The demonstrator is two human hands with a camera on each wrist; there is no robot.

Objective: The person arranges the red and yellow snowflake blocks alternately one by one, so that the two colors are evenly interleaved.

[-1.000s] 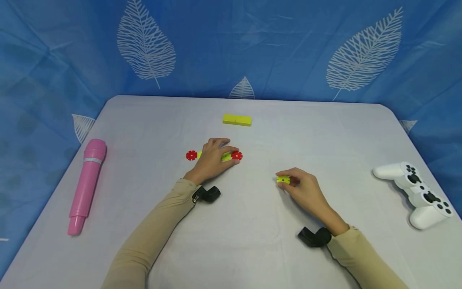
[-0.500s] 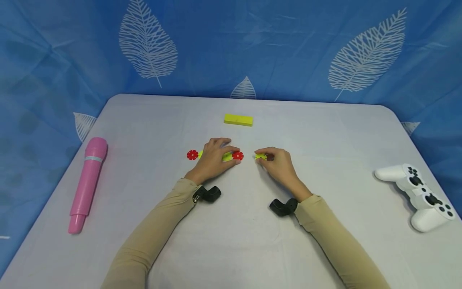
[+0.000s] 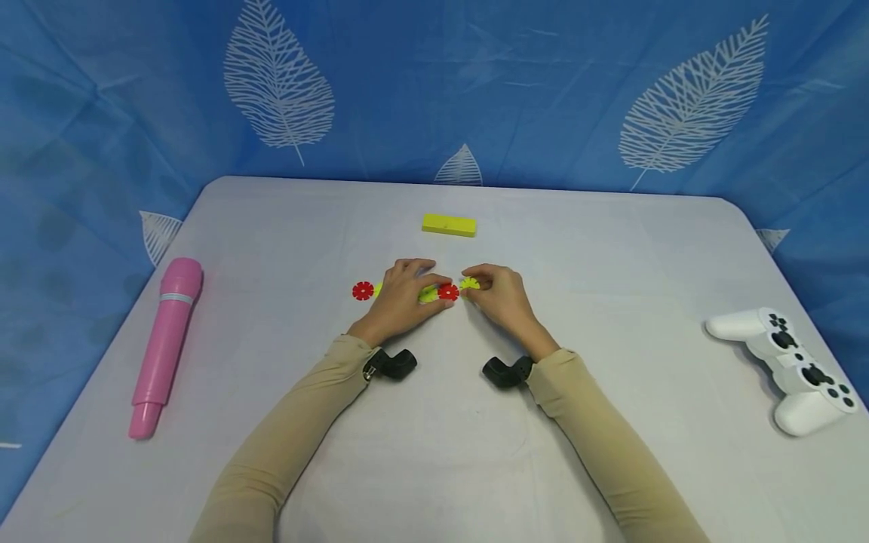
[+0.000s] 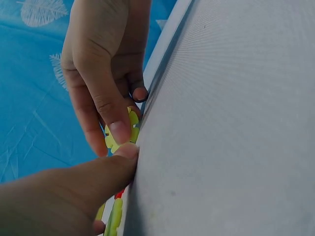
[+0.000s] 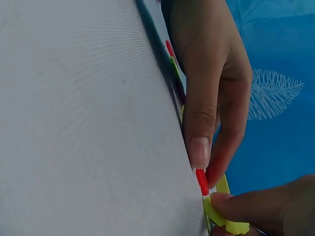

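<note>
A row of notched snowflake discs lies on the table: a red disc (image 3: pixel 363 290) at its left end, yellow-green discs (image 3: pixel 428 295) partly under the hand, and another red disc (image 3: pixel 449 292) at its right end. My left hand (image 3: pixel 397 300) arches over this row, thumb and fingertip pinching the right red disc's edges. Between thumb and fingers, my right hand (image 3: pixel 504 302) pinches a loose yellow-green disc (image 3: pixel 470 283), tilted up beside that red disc. In the right wrist view its edge (image 5: pixel 229 223) comes close to the red disc; whether their notches engage I cannot tell.
A yellow bar-shaped block (image 3: pixel 449 225) lies behind the hands. To the left is a pink microphone-shaped object (image 3: pixel 165 351), and to the right a white game controller (image 3: pixel 781 369). A blue leaf-patterned cloth (image 3: pixel 475 90) hangs behind the white table (image 3: pixel 434 467).
My right hand has carried the yellow-green disc left and away from me, up to the right red disc, turning it on the way. The left hand has stayed in place.
</note>
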